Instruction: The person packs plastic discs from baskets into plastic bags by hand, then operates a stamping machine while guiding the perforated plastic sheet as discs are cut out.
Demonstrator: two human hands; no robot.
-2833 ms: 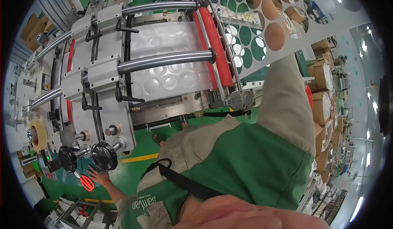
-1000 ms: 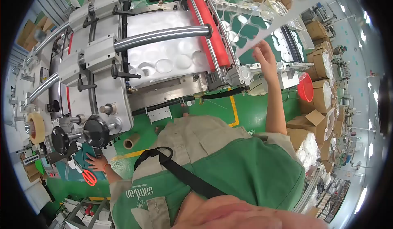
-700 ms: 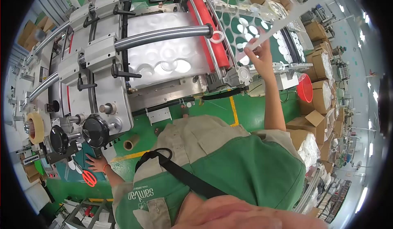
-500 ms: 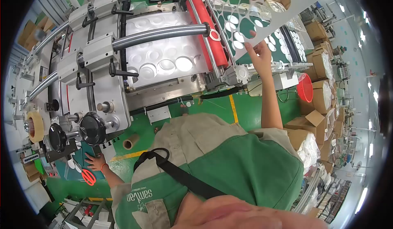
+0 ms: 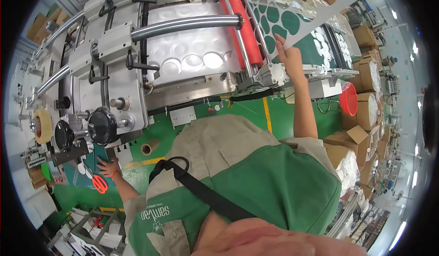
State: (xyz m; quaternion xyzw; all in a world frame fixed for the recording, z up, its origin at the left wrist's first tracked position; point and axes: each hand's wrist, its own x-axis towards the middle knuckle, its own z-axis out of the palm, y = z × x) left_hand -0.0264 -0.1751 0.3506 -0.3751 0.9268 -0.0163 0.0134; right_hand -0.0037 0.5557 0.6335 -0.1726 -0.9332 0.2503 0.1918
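Note:
My left hand [image 5: 109,167] lies with its fingers spread over a dark green surface at the lower left, beside scissors with red handles [image 5: 99,183]. At the upper right my right hand [image 5: 290,60] pinches the lower edge of a thin white sheet [image 5: 315,23] full of round holes. This sheet slopes up and away over a green belt [image 5: 307,51] that carries rows of white discs [image 5: 325,50]. Left of the right hand is a red roller [image 5: 246,29] of the machine, and a pale sheet with round impressions [image 5: 183,45] lies flat beside the roller.
Steel bars [image 5: 187,26] cross the machine, with black knobs [image 5: 102,126] at its near corner and a tape roll [image 5: 43,126] further left. A red basket [image 5: 348,98] hangs at the right near cardboard boxes [image 5: 350,139]. A cardboard tube [image 5: 150,146] stands on the floor.
The right hand, hidden behind the sleeve at first, has come up to the holed sheet. Discs seen through that sheet are gone from there, and so is a white ring at the red roller.

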